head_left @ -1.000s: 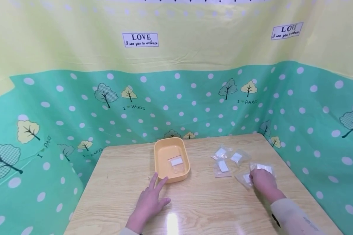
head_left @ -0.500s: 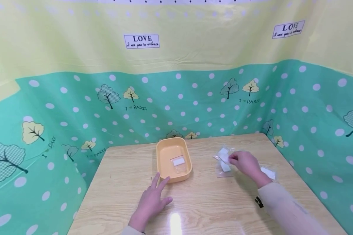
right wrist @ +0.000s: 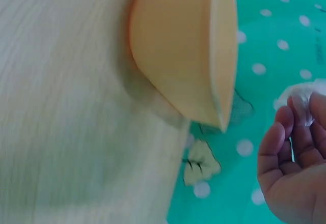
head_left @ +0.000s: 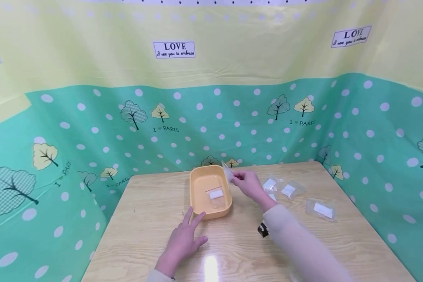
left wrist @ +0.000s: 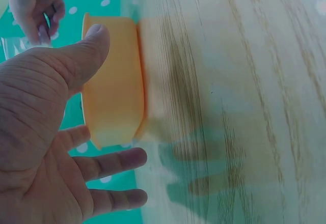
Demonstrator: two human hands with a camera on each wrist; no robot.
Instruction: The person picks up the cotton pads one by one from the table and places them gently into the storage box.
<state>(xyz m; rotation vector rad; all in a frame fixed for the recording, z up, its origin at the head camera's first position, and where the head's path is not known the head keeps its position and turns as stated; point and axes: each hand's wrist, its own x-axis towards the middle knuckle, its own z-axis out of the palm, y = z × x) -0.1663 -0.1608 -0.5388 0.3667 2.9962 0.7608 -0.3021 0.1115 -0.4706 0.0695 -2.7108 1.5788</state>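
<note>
My right hand (head_left: 249, 184) pinches a small clear zip bag (head_left: 227, 172) by its edge, just above the right rim of an orange plastic tray (head_left: 194, 174). The right wrist view shows my right fingertips closed on the clear plastic (right wrist: 301, 102), with the tray (right wrist: 173, 40) to their left. Inside the tray lies another zip bag (head_left: 216, 194) with a white piece in it. My left hand (head_left: 181, 239) has its fingers spread at the tray's near edge. In the left wrist view the left hand's (left wrist: 46, 127) fingers are straight, the index fingertip by the tray (left wrist: 113, 81).
Right of the tray, several zip bags with white pieces lie on the wooden table (head_left: 151, 219), among them one bag (head_left: 270, 183), another bag (head_left: 289, 190) and a separate bag (head_left: 322, 210). A green and yellow curtain (head_left: 183, 133) hangs behind and on both sides.
My right hand has picked up a zip bag from the right of the table and carried it left to the tray's right rim. My left hand has stayed by the tray.
</note>
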